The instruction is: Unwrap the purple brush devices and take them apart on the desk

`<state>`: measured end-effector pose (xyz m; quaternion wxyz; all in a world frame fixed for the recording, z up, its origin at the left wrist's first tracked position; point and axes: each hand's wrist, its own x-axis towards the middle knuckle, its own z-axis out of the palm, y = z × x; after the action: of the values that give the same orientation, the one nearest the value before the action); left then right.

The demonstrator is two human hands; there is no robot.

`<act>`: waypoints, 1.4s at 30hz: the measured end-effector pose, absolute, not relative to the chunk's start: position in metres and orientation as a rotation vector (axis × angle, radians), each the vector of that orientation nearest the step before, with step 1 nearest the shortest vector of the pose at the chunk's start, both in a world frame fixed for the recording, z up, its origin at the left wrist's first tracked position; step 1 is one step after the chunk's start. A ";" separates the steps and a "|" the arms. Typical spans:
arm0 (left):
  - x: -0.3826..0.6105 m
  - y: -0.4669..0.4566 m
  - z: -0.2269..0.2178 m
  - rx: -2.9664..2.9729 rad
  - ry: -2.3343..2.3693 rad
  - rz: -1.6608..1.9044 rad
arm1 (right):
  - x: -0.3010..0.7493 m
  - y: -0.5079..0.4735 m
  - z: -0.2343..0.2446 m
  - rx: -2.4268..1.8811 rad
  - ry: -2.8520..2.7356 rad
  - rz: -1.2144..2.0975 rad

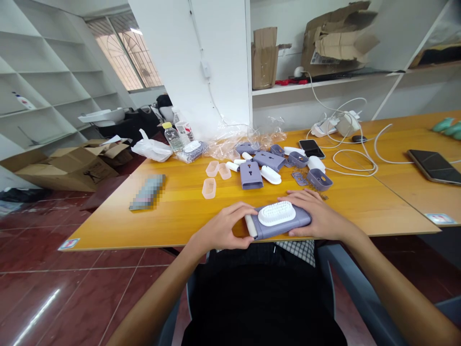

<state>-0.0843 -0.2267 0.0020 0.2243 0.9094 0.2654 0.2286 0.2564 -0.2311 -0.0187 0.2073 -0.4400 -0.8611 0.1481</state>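
Note:
Between my two hands, at the front edge of the table, lies a purple plastic casing (272, 234) with a white oval bristle brush (276, 213) on its upper face. My left hand (230, 225) pinches its left end, thumb below and fingers above, where a white roller (251, 227) sits. Around the right end wraps my right hand (314, 214), fingers over the far side and thumb on the near side. Beyond them lie further purple casings (251, 175), a white oval brush piece (271, 175) and purple cups (319, 179).
Translucent pink trays (209, 188) and a blurred-out flat item (147, 192) lie to the left. Behind are clear plastic wrap (230, 139) and a yellow-capped bottle (173, 138). Rightward are a phone (311, 148), white cables (356, 154) and a dark tablet (435, 166).

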 end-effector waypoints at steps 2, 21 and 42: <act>-0.083 -0.226 0.006 2.491 0.736 0.608 | 0.256 -0.231 -0.018 -1.223 -2.398 0.406; -0.069 -0.227 0.002 2.737 0.819 0.482 | 0.258 -0.231 -0.018 -1.219 -2.366 0.398; -0.097 -0.225 0.010 2.523 0.851 0.468 | 0.255 -0.232 -0.017 -1.250 -2.346 0.397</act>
<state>-0.0973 -0.2247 0.0100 0.2172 0.9110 0.3072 0.1691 0.2548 -0.2319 -0.0170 0.2248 -0.4533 -0.8505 0.1438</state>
